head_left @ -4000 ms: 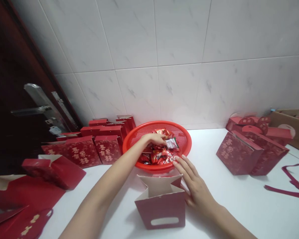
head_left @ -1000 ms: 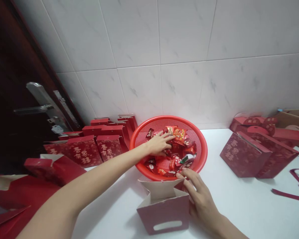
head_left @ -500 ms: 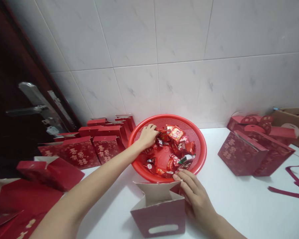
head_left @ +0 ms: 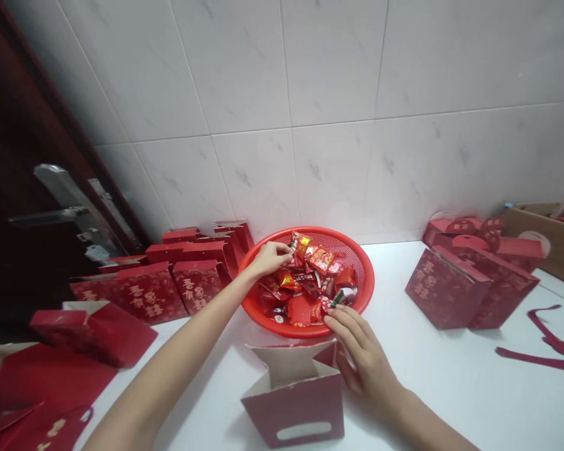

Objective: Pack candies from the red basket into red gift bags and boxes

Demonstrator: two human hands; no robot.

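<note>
A red plastic basket (head_left: 367,275) holds many wrapped candies (head_left: 320,258), mostly red. Over its left part, my left hand (head_left: 271,258) is closed, thumb and fingers pinching a red and gold wrapped candy (head_left: 301,245). My right hand (head_left: 357,344) reaches to the front right rim with fingers apart, fingertips near a green and white wrapper (head_left: 344,295); nothing shows in its grasp. Just left of that hand stands an open red paper box (head_left: 294,407), its white inside facing up and a handle slot in its front flap.
Red gift boxes (head_left: 143,291) crowd the left side, beside a dark door with a metal handle (head_left: 51,217). To the right stand more red boxes (head_left: 446,288), dark red ribbons (head_left: 538,360) and a cardboard box (head_left: 545,241). A tiled wall rises behind.
My left hand has lifted slightly from the pile with a candy in its fingers. Candies on the left side have shifted. The view has moved a little.
</note>
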